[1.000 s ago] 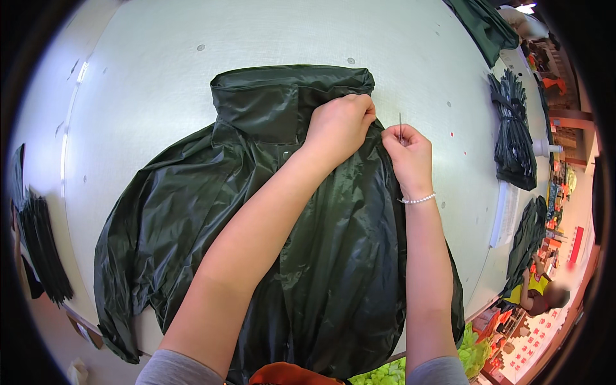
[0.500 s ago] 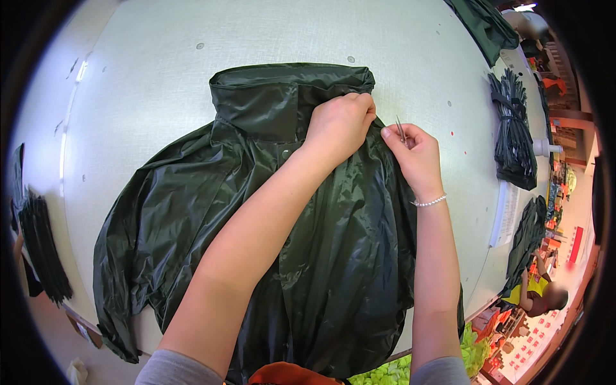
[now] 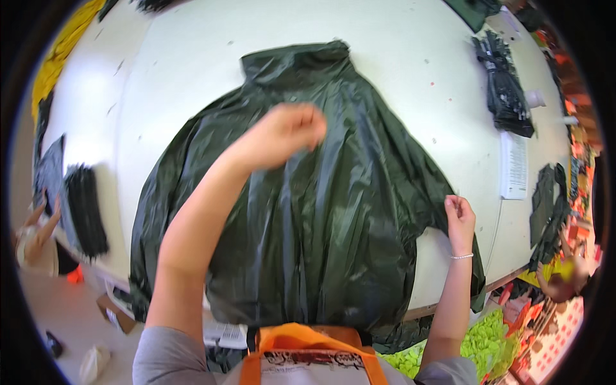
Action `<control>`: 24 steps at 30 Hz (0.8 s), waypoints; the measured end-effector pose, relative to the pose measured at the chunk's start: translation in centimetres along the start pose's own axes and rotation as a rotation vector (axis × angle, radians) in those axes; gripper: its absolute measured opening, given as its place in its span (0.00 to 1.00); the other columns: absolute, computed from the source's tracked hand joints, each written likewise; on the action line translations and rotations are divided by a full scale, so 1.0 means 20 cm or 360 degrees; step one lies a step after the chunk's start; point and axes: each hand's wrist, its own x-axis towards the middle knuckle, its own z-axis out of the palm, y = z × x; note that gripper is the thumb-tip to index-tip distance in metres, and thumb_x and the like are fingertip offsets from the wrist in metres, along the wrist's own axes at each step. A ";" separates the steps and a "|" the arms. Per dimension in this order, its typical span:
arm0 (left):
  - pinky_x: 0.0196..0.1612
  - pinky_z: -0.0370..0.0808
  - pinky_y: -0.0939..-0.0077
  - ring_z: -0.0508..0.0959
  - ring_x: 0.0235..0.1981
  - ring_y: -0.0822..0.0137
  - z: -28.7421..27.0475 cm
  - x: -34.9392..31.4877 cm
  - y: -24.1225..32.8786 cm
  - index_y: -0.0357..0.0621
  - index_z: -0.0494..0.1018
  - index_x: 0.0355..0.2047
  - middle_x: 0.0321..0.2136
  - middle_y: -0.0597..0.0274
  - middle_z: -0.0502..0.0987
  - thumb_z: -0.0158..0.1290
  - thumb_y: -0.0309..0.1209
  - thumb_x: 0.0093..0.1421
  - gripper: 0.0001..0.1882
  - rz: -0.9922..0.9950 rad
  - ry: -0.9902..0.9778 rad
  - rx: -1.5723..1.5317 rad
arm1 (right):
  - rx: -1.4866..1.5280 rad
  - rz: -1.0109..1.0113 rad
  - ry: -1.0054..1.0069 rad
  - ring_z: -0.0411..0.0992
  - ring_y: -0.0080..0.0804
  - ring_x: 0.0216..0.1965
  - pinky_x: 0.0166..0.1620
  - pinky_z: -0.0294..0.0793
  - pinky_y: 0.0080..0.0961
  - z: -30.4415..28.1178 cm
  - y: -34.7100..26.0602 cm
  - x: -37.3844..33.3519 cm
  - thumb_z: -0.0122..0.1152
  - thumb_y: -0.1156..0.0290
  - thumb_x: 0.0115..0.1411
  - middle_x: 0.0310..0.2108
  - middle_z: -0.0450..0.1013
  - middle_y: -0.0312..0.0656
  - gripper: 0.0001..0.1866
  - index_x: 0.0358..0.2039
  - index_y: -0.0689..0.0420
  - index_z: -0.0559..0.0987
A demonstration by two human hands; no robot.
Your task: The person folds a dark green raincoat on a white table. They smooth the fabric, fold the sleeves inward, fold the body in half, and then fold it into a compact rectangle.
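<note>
A dark green, shiny hooded or high-collared jacket [image 3: 321, 212] lies spread over the table, its collar [image 3: 295, 64] at the far end and its hem toward me. My left hand [image 3: 285, 135] hovers over the upper chest of the jacket; its curled fingers are smeared by motion. At the right sleeve [image 3: 417, 173], my right hand [image 3: 460, 221] is closed in a pinch by the sleeve's outer edge. Whether it grips cloth or the thin metal tool seen earlier is hidden by the fingers.
On the white table [image 3: 192, 51], a tied dark bundle [image 3: 504, 83] and a printed sheet [image 3: 514, 167] lie at the right. Dark stacked cloth [image 3: 85, 208] rests at the left edge, near another person's arms [image 3: 42, 231]. Bright green material [image 3: 484, 340] sits below the table's right edge.
My left hand has come off the collar and moved down and left. My right hand has gone from beside the collar down to the right sleeve. The metal tool's tips no longer show clearly.
</note>
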 end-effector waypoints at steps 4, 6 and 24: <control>0.34 0.70 0.77 0.71 0.27 0.75 0.28 -1.10 -0.07 0.40 0.71 0.31 0.23 0.66 0.72 0.50 0.24 0.57 0.02 -0.0847 -0.0773 -0.0008 | 0.0150 -0.0102 0.0083 0.64 0.17 0.32 0.38 0.67 0.15 -0.24 0.42 -0.04 0.64 0.75 0.54 0.32 0.66 0.31 0.22 0.49 0.60 0.69; 0.42 0.71 0.72 0.76 0.33 0.69 0.51 -1.76 -0.26 0.40 0.77 0.32 0.30 0.61 0.79 0.46 0.39 0.63 0.16 -0.1637 -0.0604 -0.0006 | -0.0056 0.0009 0.0159 0.67 0.22 0.37 0.44 0.69 0.21 -0.44 0.63 0.16 0.59 0.73 0.57 0.36 0.68 0.36 0.19 0.49 0.60 0.68; 0.65 0.42 0.44 0.49 0.67 0.49 1.01 -2.08 -0.40 0.49 0.53 0.65 0.66 0.54 0.50 0.50 0.46 0.60 0.36 -0.0943 0.1381 0.1904 | -0.0509 -0.0767 -0.0451 0.44 0.50 0.68 0.67 0.43 0.43 0.03 0.15 -1.01 0.53 0.62 0.62 0.66 0.45 0.58 0.35 0.65 0.60 0.52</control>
